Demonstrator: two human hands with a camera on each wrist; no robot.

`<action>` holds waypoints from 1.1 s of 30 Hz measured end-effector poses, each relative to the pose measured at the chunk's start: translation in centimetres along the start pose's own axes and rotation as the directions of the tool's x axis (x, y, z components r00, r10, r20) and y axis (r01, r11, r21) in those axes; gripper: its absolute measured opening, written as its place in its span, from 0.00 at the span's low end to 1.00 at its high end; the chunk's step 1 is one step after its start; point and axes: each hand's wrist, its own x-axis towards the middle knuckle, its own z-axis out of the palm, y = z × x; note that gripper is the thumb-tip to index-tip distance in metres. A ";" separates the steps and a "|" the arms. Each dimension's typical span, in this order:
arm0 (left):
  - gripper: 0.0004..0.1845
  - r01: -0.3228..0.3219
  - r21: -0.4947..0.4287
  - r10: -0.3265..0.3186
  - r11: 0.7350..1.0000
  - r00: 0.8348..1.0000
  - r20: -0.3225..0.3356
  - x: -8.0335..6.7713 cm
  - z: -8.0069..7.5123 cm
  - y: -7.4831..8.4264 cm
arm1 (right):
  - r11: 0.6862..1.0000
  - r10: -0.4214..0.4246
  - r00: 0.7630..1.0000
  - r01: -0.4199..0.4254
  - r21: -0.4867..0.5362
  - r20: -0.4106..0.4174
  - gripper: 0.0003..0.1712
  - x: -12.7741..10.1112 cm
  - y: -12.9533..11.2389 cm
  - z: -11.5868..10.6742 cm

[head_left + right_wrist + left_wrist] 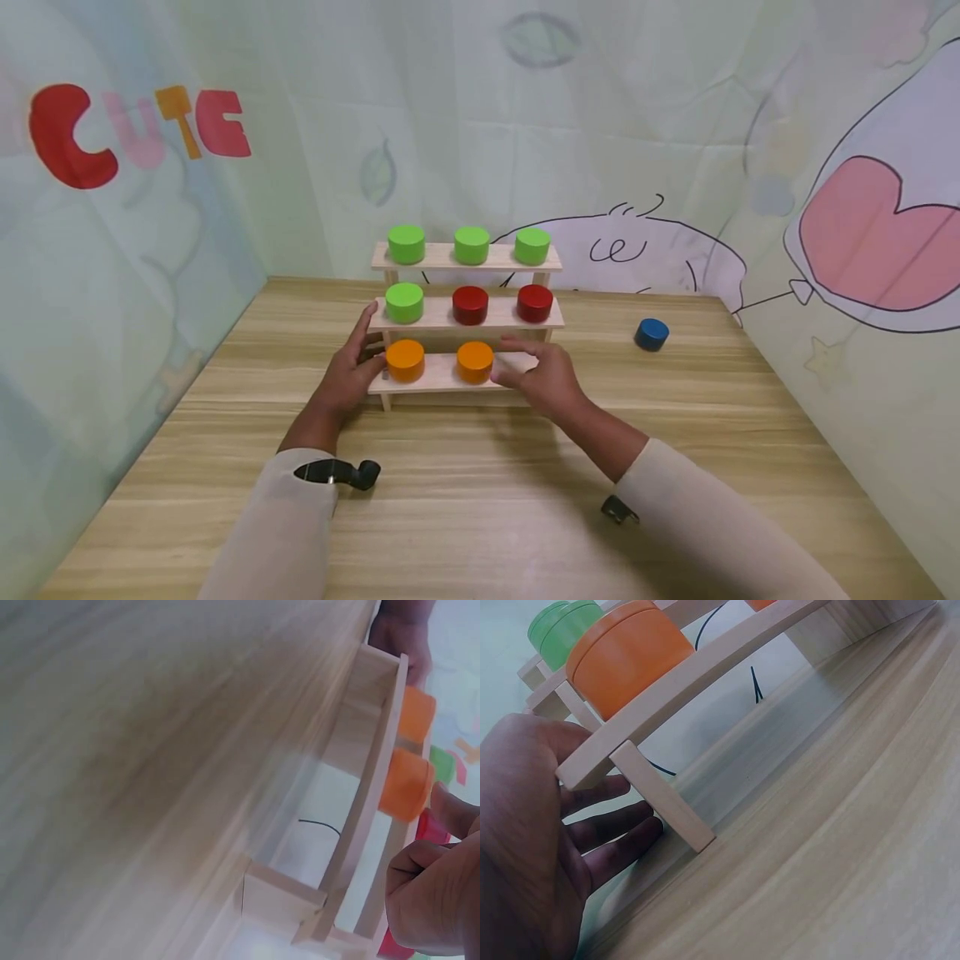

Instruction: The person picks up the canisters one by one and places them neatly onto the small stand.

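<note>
Toward the far edge of the wooden table [480, 500], the head view shows a three-step wooden rack [467, 321]. Its top step carries three green discs [471, 245]; the middle one holds a fourth green disc [404, 302] and two red discs [502, 304]; the lowest step has two orange discs, the left orange disc [406, 360] and the right orange disc [475, 362]. The left hand [351, 367] rests against the rack's left end, fingers straight and spread, beside the left orange disc and gripping nothing. The right hand [543, 373] lies over the right part of the lowest step, fingers extended, fingertips just beside the right orange disc; whether they touch it cannot be told. A blue disc [651, 334] sits alone near the table's right edge, well apart from the rack.

From the left wrist, the left hand [532, 840] shows an open palm with straight fingers [615, 829] reaching behind the rack's leg [667, 799], under the step that bears the left orange disc [626, 652].

From the right wrist, blurred, the right hand [435, 892] appears loosely bent beside the right orange disc [405, 784], holding nothing visible.
</note>
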 end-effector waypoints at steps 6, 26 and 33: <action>0.48 -0.007 0.004 0.007 1.000 1.000 -0.005 0.0 -0.1 0.1 | 0.998 0.061 0.998 -0.061 -0.022 -0.017 0.29 -0.2 0.2 -1.4; 0.48 -0.020 -0.004 0.020 1.000 1.000 0.002 -0.3 0.1 0.1 | 0.991 0.136 0.983 -0.135 0.020 -0.121 0.27 -1.4 2.9 -7.3; 0.48 -0.016 -0.003 0.016 1.000 1.000 0.006 -0.4 0.0 0.3 | 0.987 0.159 0.971 -0.149 0.066 -0.179 0.25 -1.5 4.1 -9.7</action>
